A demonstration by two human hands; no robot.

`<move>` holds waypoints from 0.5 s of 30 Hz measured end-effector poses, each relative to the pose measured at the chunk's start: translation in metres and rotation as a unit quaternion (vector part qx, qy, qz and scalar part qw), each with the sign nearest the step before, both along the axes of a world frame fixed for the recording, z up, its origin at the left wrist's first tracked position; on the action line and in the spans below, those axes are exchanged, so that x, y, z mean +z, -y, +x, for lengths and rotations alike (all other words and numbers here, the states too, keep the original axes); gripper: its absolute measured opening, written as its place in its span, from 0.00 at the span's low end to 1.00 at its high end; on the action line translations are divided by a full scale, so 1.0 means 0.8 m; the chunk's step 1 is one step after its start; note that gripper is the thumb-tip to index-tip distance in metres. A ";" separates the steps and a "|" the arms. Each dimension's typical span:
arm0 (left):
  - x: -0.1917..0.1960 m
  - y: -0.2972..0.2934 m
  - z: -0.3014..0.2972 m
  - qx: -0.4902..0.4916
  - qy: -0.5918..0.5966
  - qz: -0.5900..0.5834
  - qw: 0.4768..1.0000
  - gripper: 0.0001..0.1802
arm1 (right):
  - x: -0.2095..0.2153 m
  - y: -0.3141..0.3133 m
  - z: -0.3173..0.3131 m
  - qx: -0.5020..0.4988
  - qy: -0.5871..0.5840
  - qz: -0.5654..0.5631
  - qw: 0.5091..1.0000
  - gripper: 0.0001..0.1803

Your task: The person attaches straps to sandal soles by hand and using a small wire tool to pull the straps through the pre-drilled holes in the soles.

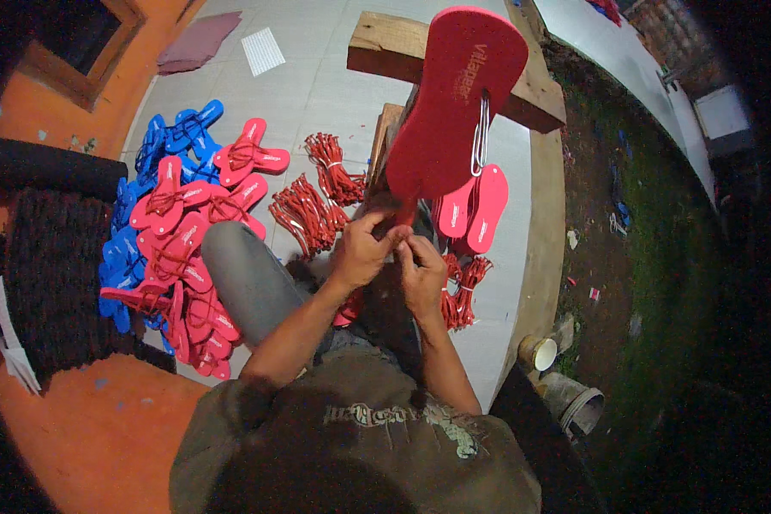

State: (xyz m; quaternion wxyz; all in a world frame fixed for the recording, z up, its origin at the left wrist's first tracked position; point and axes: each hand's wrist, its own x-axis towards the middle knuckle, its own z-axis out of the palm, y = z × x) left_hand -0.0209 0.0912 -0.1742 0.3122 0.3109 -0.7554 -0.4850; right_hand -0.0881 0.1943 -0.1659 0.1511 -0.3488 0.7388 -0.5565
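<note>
The red sole is ahead of you, overlapping the beam in view, with a metal loop at its right side, and at its near end your left hand and right hand meet, fingers narrowed in a pinch on a red strip, though I cannot tell each finger's exact grip. To the right lie two pink soles and, nearer you, some straps. To the left are strap bundles, then heaped red sandals and blue sandals, with paper on the far floor
</note>
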 end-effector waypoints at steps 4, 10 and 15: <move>0.003 -0.003 0.000 -0.008 0.020 -0.032 0.999 0.16 | -0.004 -0.006 0.008 0.021 -0.043 0.026 0.999 0.10; 0.037 -0.004 0.046 -0.160 -0.167 0.475 0.849 0.23 | 0.009 -0.059 -0.029 -0.053 -0.053 0.015 0.997 0.10; 0.076 0.006 0.079 -0.247 -0.443 0.573 0.644 0.27 | 0.018 -0.091 -0.055 -0.094 0.223 -0.193 0.951 0.07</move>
